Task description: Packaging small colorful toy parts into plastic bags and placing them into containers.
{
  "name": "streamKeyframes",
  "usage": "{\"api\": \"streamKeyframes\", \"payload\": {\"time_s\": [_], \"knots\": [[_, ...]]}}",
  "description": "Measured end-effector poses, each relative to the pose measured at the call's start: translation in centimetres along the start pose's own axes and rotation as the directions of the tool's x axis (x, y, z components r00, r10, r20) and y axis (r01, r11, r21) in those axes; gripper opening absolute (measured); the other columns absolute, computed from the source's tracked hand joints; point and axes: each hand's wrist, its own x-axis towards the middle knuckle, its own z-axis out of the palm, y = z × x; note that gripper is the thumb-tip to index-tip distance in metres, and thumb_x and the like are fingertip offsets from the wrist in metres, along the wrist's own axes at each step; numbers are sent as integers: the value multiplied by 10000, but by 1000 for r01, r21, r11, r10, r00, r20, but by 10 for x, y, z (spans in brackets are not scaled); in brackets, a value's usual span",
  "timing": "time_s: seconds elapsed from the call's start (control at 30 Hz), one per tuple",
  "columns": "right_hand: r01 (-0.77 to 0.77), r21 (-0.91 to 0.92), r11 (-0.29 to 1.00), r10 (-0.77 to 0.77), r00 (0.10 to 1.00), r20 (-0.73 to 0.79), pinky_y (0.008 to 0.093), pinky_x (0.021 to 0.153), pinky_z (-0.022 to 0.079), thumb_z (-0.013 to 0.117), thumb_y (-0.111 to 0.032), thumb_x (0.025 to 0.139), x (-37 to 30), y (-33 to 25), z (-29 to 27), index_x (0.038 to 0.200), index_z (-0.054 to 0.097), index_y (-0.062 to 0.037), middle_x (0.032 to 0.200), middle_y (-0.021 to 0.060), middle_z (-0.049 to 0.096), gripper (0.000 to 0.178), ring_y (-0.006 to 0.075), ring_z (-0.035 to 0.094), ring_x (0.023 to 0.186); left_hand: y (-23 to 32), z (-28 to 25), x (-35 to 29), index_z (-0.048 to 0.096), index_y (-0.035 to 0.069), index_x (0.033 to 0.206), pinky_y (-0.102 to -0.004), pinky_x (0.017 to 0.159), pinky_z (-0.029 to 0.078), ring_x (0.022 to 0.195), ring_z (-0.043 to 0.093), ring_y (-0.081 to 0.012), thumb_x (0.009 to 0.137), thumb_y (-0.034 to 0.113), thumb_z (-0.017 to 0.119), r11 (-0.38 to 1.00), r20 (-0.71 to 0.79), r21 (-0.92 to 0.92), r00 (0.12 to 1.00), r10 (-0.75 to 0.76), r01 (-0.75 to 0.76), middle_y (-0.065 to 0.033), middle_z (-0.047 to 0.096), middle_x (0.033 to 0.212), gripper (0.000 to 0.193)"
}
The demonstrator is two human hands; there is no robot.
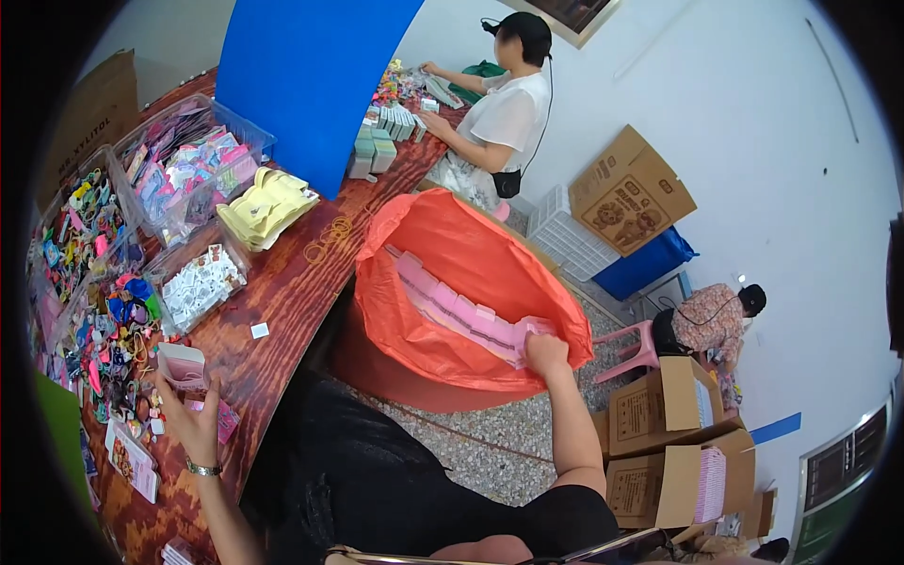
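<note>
On the left, my left hand (195, 426) has its thumb and fingers around a small pink-and-white box (184, 367) with its top flap up. A darker pink packet (227, 421) lies beside the fingers. My right hand (546, 356) reaches over the rim of a large red bag (452, 386) and closes on the near end of a row of small pink boxes (443, 303). The fingertips there are partly hidden. The boxes stand packed side by side inside the bag.
The wooden table (301, 282) carries clear bins of colourful trinkets (89, 226), a tub of white pieces (202, 287), yellow bags (268, 209) and rubber bands (328, 242). A blue panel (306, 85) rises behind. One co-worker (499, 113) sits across; another is by open cartons (664, 405).
</note>
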Motion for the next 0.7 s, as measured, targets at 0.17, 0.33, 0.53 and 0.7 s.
{"api": "streamKeyframes", "payload": {"time_s": [0.17,0.33,0.53,0.7], "knots": [[20,-11,1000,-22,983,-184,487,589,589,553,-234,903,4,-6,5,928,714,-76,740,132,730,227,309,742,691,3,-1,-2,335,-26,1498,-375,1016,463,1208,562,-267,809,135,809,998,-26,-58,1000,-4,2,-191,526,1368,852],[-32,35,999,36,989,-144,504,688,598,598,-391,918,19,-12,-1,983,736,-127,840,164,741,305,362,740,798,6,-15,-5,376,-28,1478,-404,1011,472,1232,545,-292,780,133,835,1000,-105,-23,994,-10,8,-202,521,1360,851],[601,506,619,-109,704,-702,390,655,567,699,-118,905,-21,-113,-156,1153,711,-58,967,177,740,256,309,717,730,16,-15,-11,418,-15,1379,-326,881,545,1060,592,-201,742,125,871,989,-4,90,993,-122,121,-111,546,1236,795],[950,155,269,-515,278,-811,358,616,514,713,-55,873,-49,-248,-215,1168,712,-70,795,122,697,295,244,667,668,19,-32,-31,486,-14,1296,-377,903,509,1047,627,-251,723,210,889,985,-297,-133,944,-142,107,-153,603,1146,735]]}}
